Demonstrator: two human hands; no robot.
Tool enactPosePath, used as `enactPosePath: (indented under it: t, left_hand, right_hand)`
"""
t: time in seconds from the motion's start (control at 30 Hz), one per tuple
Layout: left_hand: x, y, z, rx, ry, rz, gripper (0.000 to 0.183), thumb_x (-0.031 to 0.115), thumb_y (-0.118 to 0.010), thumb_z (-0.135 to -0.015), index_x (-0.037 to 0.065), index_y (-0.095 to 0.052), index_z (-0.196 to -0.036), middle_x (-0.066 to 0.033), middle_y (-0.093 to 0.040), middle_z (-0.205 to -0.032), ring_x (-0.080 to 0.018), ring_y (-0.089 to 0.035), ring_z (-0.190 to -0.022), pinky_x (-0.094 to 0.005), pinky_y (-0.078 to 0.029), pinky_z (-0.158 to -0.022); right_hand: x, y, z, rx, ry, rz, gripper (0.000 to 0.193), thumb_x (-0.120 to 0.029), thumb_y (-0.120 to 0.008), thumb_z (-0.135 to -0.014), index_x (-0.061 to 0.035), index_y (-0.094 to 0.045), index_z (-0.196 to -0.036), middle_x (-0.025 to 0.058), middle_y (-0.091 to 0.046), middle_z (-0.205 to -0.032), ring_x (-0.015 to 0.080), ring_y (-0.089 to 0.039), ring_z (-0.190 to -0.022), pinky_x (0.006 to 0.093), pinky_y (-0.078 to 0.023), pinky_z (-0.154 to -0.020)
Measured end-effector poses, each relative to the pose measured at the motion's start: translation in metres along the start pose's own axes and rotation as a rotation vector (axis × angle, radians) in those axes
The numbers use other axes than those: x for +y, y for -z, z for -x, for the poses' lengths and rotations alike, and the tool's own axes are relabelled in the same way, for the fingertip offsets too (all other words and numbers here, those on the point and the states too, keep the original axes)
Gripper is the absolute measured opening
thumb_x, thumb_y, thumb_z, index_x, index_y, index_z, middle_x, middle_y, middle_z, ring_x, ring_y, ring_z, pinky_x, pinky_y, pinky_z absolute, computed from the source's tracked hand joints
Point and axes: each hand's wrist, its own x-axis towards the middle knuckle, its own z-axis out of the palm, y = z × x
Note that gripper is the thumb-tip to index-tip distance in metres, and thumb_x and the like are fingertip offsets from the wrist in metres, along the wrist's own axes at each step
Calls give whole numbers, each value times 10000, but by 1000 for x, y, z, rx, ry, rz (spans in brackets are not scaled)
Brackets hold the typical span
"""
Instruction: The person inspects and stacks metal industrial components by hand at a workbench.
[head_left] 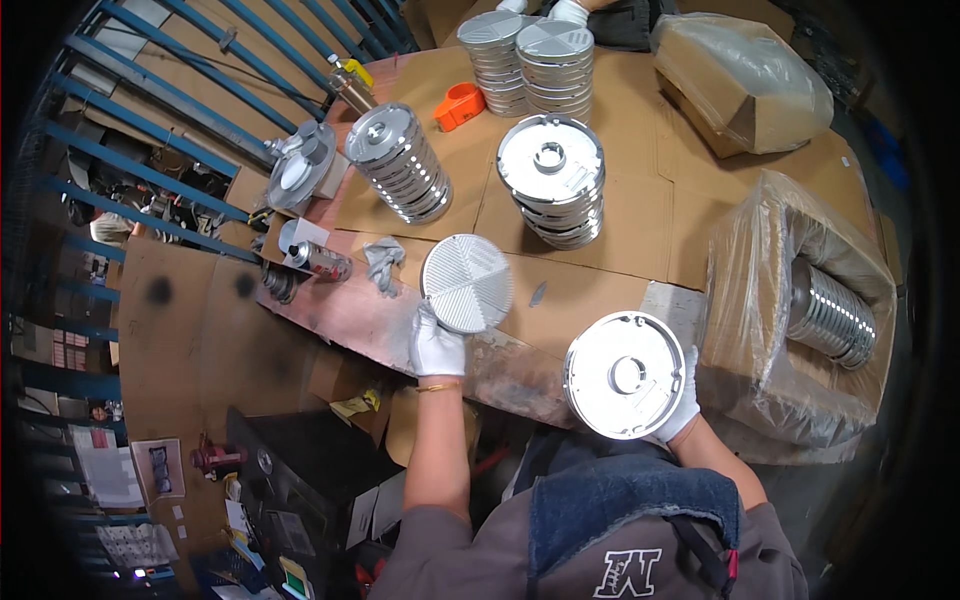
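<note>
So on my feed there's a ribbed silver disc point(468, 283) in the left hand point(438, 345), held at its lower left edge over the front part of the table point(400, 318); the white-gloved fingers are closed on that rim, and the ribs run in different directions from one wedge to the next; the right hand point(688, 402), also in a white glove, has hold of a shiny round plate point(598, 395) by its right side, fingers gripping the rim though most of them are hidden behind it; that plate has a raised ring in the middle and sits in view at the table's near edge, tilted up so I get its face; just beyond the left hand there's a crumpled grey cloth point(384, 265), with a spray can point(325, 262) to its left; farther in I've got a leaning stack of discs point(405, 170) on the left and another stack point(560, 190) near the middle, both on flat cardboard point(630, 240); past those, an orange tape dispenser point(459, 106) is next to a pair of tall stacks point(555, 80), with a co-worker's gloved hand point(570, 11) right behind; over on the right, a plastic-lined box point(745, 310) holds more discs point(842, 315) lying in a row.
</note>
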Motion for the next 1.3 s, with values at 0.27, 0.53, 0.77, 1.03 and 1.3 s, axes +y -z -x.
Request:
enactPosePath:
  t: [0.27,0.53,0.77,1.03,1.3]
  left_hand:
    - [1,-50,72,-128,98,66,406,304,-503,-923,24,-506,-1217,-104,-562,-1208,-257,-529,-1121,-434,-414,-982]
    - [-7,-120,140,-1267,-724,-1481,209,158,-737,-654,81,-654,-830,-49,-650,-900,-235,-635,-866,-342,-522,-756]
    - [5,-121,112,-959,-772,-1388,381,432,-608,-817,61,-660,-884,-100,-648,-884,-252,-630,-897,-378,-493,-828]
    - [-31,34,-40,-347,-852,-2216,330,198,-706,-730,68,-654,-1028,-149,-648,-993,-272,-605,-963,-371,-451,-887]
    - [-18,10,-25,-146,-373,-1522,253,149,-670,-782,29,-648,-1003,-117,-648,-1042,-255,-604,-965,-358,-475,-850]
  right_hand:
    - [0,-7,-4,11,-59,58,909,-806,-302,-732,-176,-375,-1383,90,-395,-1414,306,-382,-1285,498,-308,-1060]
    - [6,-11,-1,10,-106,144,1036,-798,-462,-608,-171,-298,-1417,84,-356,-1440,308,-304,-1329,511,-248,-1086]
    - [6,1,11,53,0,204,1017,-800,-477,-626,-154,-343,-1400,98,-364,-1434,309,-349,-1305,505,-267,-1081]
    - [5,14,19,-72,61,135,965,-790,-475,-676,-129,-383,-1374,115,-401,-1405,308,-398,-1273,479,-340,-1050]
    - [12,12,15,55,89,175,944,-734,-562,-661,-128,-398,-1366,108,-434,-1380,301,-407,-1265,463,-341,-1053]
